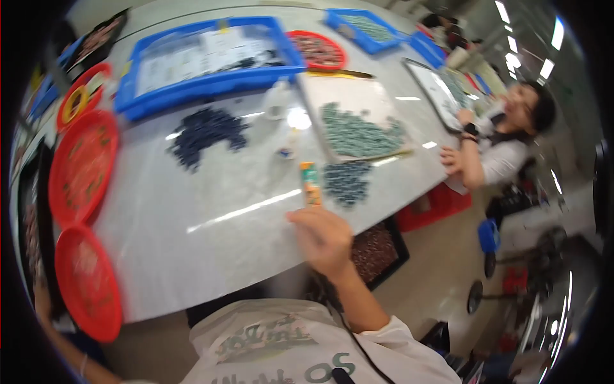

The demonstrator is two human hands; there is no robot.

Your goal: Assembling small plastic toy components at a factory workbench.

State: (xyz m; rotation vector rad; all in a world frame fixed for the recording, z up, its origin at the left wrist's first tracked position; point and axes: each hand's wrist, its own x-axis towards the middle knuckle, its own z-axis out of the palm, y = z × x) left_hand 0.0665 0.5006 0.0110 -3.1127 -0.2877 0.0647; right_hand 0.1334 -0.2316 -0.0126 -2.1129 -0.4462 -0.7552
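My right hand (323, 242) is over the front of the grey table, its fingers curled together and slightly blurred. Whatever it may hold is hidden. Just beyond the fingertips is a small orange and green packet (310, 182); I cannot tell whether they touch it. To its right is a pile of dark grey-blue small pieces (346, 183), below a pale board (313, 96) bearing pale green pieces (358, 131). A heap of dark navy pieces (208, 134) lies further left. My left arm reaches past the table's left end; my left hand (42, 302) is dim, its fingers unreadable, beside a black tray (46, 243).
Red round trays (86, 281) line the left edge. A large blue tray (204, 82) holds white sheets and dark pieces. A white bottle (277, 101) and a small jar (286, 152) stand mid-table. A co-worker (505, 141) sits at the right. Below the edge is a tray of reddish-brown pieces (377, 253).
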